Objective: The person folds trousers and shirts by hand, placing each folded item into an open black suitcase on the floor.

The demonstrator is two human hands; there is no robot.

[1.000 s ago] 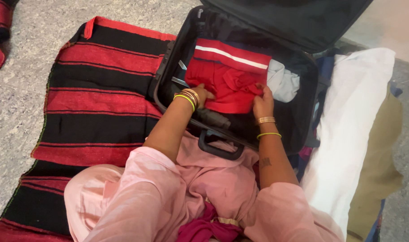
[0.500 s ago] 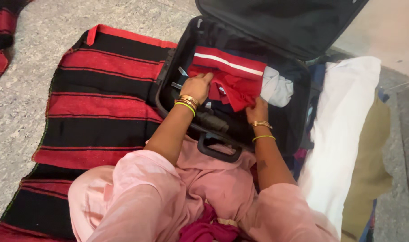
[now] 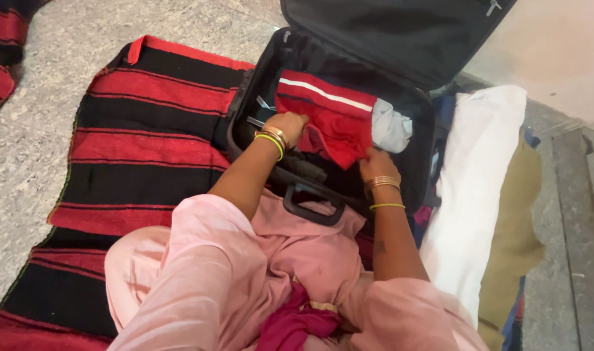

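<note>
1. Since a second ago, we have pulled the red garment point(image 3: 336, 133) from flat to bunched inside the black suitcase point(image 3: 245, 117).
2. Left of the suitcase lies the red-and-black striped blanket point(image 3: 147, 130); right of it, a white cloth point(image 3: 479, 175).
3. Our left hand point(image 3: 289, 123) and right hand point(image 3: 377, 160) close on the garment's edges.

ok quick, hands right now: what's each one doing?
Left hand: closed on the red cloth in the black suitcase.
Right hand: gripping the same cloth's lower edge.
</note>
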